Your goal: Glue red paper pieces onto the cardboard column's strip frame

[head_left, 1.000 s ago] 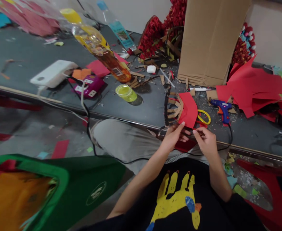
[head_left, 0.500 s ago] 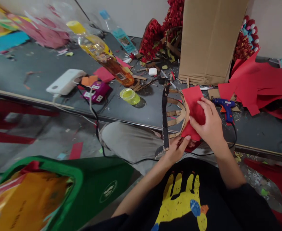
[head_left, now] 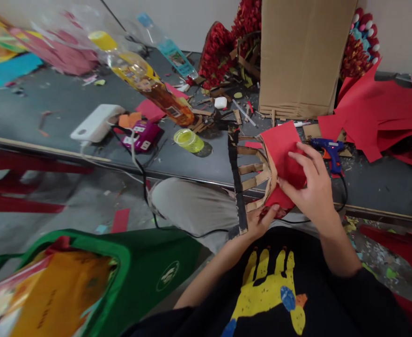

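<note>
1. Head view, the only one. A red sheet (head_left: 279, 140) and a curved cardboard frame (head_left: 261, 178) are held together over the front edge of the surface (head_left: 188, 164), partly above the lap. The frame's thin struts are joined on the far side to a black strip (head_left: 234, 161).
2. Left hand (head_left: 258, 223): the lower end of the red sheet is pinched, thumb on top. What is gripped by the fingers beneath is hidden.
3. Right hand (head_left: 313, 192): the grip is half spread; the sheet is touched by curved fingertips, the thumb laid close to the cardboard rim. Whether firm pressure is applied cannot be told.
4. Step in hand, as judged: the sheet is being lined up along the curved rim. Best done with light, even thumb pressure along the curve, the lower end steadied by the left hand.
5. The struts look easily bent; load is better taken by the rim.
6. A blue glue gun (head_left: 328, 147) is laid on the surface just beyond the right hand, a small red light showing. Its tip should be treated as hot, and its black cord (head_left: 345, 189) given slack by the right wrist.
</note>
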